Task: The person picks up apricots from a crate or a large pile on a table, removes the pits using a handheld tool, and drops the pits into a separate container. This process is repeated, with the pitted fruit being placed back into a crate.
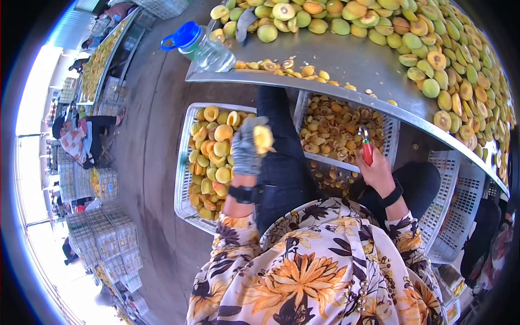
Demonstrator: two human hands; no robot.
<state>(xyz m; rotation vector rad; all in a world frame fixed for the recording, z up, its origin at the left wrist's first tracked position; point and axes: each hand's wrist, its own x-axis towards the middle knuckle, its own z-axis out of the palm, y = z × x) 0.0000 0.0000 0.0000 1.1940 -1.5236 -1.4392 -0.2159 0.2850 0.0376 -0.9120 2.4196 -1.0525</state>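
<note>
My left hand, in a grey knit glove, is closed on a yellow peach half and slightly blurred. It is over the right side of a white crate heaped with peach halves. Gripped in my right hand is a pitting spoon with a red handle and a metal loop pointing up. Behind that tool, under the table edge, a second white crate contains cut-out pits and scraps.
A metal table carries a large pile of halved peaches. A blue-capped water bottle lies near its left corner. White crates stand at right. Other people and stacked crates are at left.
</note>
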